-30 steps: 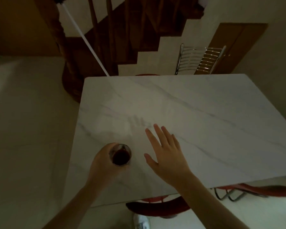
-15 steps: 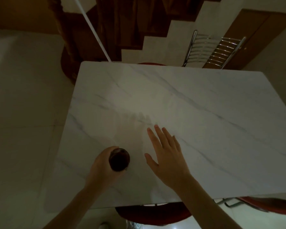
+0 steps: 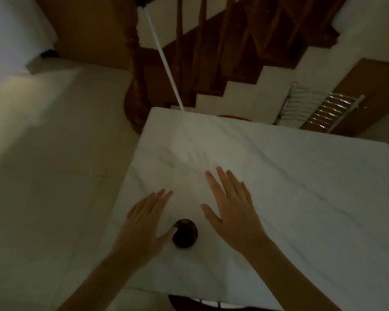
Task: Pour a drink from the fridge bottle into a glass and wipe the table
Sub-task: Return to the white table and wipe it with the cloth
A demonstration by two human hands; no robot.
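A glass [image 3: 185,236] filled with a dark drink stands on the white marble table [image 3: 290,187], near its front left part. My left hand [image 3: 144,225] is spread open just left of the glass, its thumb tip close to or touching the rim. To the right of the glass, my right hand [image 3: 233,212] hovers flat over the table with fingers apart and nothing in it. No bottle and no cloth are in view.
A white pole [image 3: 164,61] leans against the table's far edge. Behind it rise a wooden staircase [image 3: 222,52] and a metal chair back [image 3: 319,108]. A red chair seat [image 3: 189,305] sits under the near edge. Pale floor [image 3: 54,176] lies to the left.
My left hand has let go of the glass and opened, fingers now pointing forward beside it. The right hand stays spread over the table. The camera has shifted its aim.
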